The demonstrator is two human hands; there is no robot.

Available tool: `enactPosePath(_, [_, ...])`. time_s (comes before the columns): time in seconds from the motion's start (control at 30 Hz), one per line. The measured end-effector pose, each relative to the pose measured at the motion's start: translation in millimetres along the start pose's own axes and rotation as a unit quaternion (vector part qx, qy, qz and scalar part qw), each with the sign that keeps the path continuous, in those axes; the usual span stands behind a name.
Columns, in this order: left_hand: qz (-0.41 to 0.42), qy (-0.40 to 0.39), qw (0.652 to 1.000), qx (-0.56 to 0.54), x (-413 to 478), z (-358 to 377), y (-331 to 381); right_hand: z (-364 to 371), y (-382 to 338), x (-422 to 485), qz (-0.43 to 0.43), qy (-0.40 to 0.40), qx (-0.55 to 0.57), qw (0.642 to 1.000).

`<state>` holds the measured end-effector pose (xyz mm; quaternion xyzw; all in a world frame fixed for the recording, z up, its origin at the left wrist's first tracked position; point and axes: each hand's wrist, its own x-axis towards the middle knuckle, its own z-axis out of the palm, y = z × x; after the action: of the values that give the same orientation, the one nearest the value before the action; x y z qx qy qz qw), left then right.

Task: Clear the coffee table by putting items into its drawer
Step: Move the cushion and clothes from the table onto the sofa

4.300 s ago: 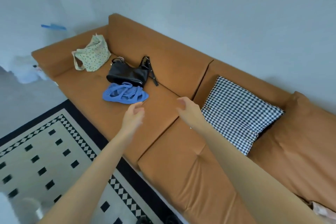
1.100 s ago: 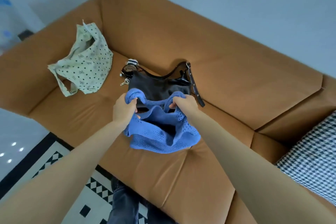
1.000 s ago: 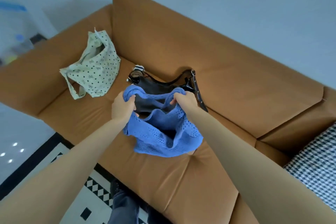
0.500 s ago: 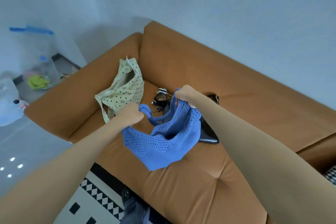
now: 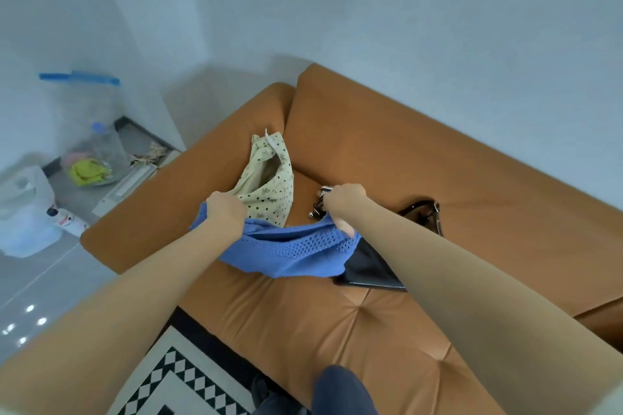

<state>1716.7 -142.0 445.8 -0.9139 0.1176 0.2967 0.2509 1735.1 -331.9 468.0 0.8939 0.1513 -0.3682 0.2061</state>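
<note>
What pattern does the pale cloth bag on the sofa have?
The cloth bag shows small dark spots, head view.

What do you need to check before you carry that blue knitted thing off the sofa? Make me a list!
1. Grip of the left hand on one end of the blue knit: ok.
2. Grip of the right hand on the other end: ok.
3. The blue knit free of the black handbag: cannot tell; its edge overlaps the handbag in this view.
4. The keys beside the right hand not caught in the blue knit: cannot tell.
5. The dotted bag left resting on the sofa: ok.
6. The coffee table drawer in sight: not ok; neither table nor drawer shows.
</note>
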Motion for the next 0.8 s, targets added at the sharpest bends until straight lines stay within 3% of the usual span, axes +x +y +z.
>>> enactPosePath(0.1, [-0.045, 0.014, 0.994, -0.097, 15, 14, -19, -12, 4, 19, 0.014, 0.176, 0.029, 0.984])
enactPosePath(0.27, [-0.051, -0.005, 0.937, -0.346, 47, 6, -47, -40, 29, 60, 0.084, 0.282, 0.243, 0.924])
enactPosePath(0.4, [-0.037, -0.004, 0.887, -0.46, 76, -7, -45, -64, 42, 106, 0.115, 0.27, 0.483, 0.825])
enactPosePath(0.57, [-0.132, 0.096, 0.884, -0.438, 115, 23, -29, -52, 37, 170, 0.058, 0.145, 0.687, 0.709])
enactPosePath(0.67, [-0.149, 0.165, 0.896, -0.383, 137, 41, 0, -20, 39, 193, 0.023, 0.137, 0.679, 0.721])
enactPosePath(0.8, [-0.106, 0.294, 0.906, -0.287, 167, 34, 67, 40, 75, 209, 0.086, 0.161, 0.639, 0.747])
